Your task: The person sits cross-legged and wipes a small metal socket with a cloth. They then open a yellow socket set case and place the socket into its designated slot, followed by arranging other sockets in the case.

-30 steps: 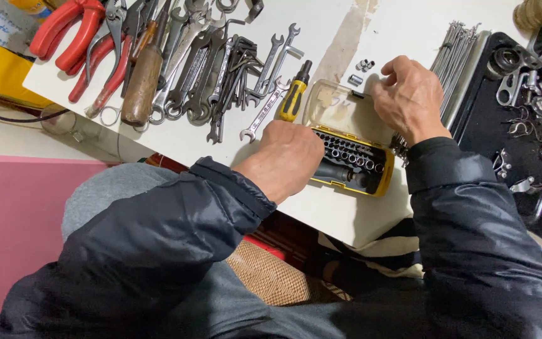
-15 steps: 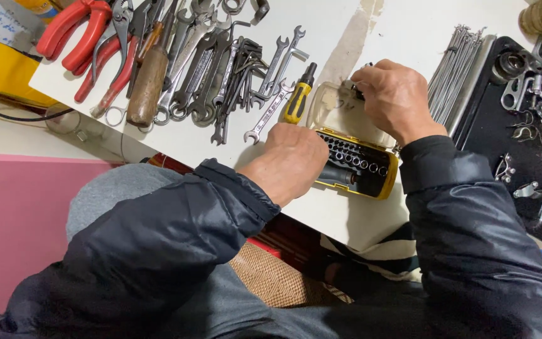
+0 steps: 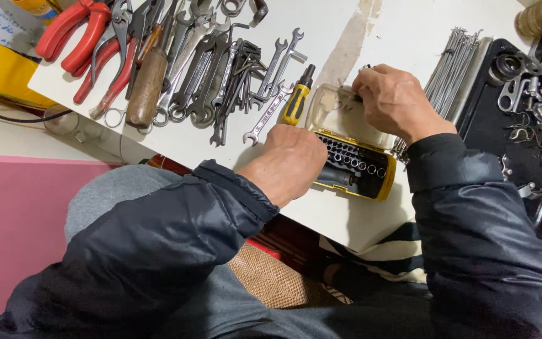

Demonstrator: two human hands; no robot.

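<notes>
A yellow case of screwdriver bits [image 3: 360, 166] lies open on the white table [image 3: 321, 37], its clear lid [image 3: 340, 113] folded back. My left hand [image 3: 290, 163] is curled into a fist at the case's left end, resting on it; what it grips is hidden. My right hand [image 3: 396, 100] sits over the far edge of the clear lid, fingers bent around something small and dark that I cannot make out. A yellow and black screwdriver handle [image 3: 297, 100] lies just left of the lid.
Several wrenches [image 3: 233, 75], a wooden-handled tool [image 3: 147, 85] and red-handled pliers [image 3: 73, 31] lie at the far left. A bundle of thin metal rods [image 3: 456, 63] lies right of my right hand. A black tray [image 3: 534, 107] with metal parts is at the right edge.
My right hand has moved left from the table's right side onto the clear lid and closed its fingers there. My left hand has stayed on the case.
</notes>
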